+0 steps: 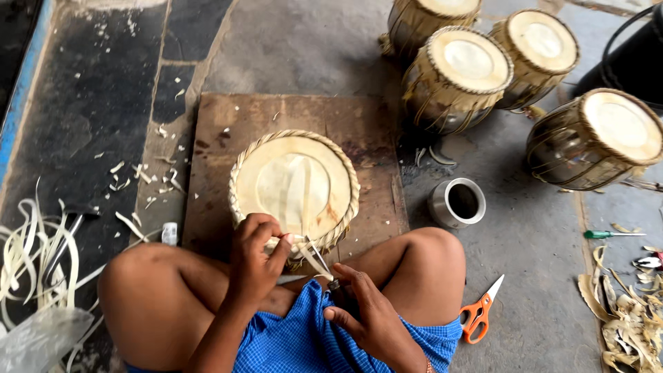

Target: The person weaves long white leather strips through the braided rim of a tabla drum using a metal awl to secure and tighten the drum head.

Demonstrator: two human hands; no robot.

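Far left there's a heap of pale hide strips (pixel 27 255) on the dark floor, with little trimmings scattered around. Then the wooden board (pixel 228 124), and on it the drum (pixel 295 185) with its braided rim, sitting right between the person's bare knees. Left hand (pixel 254 259) is curled at the near rim, pinching a thin pale strip (pixel 311 257) between thumb and fingers. Right hand (pixel 366 311) is closed around a dark-handled tool (pixel 330 276). Looks like a small knife, but the blade's hard to make out, and its tip meets that strip. Moving right: a small metal cup (pixel 457 202), orange scissors (pixel 481 314), four finished drums (pixel 469 69) at the back, and a green screwdriver (pixel 611 234).
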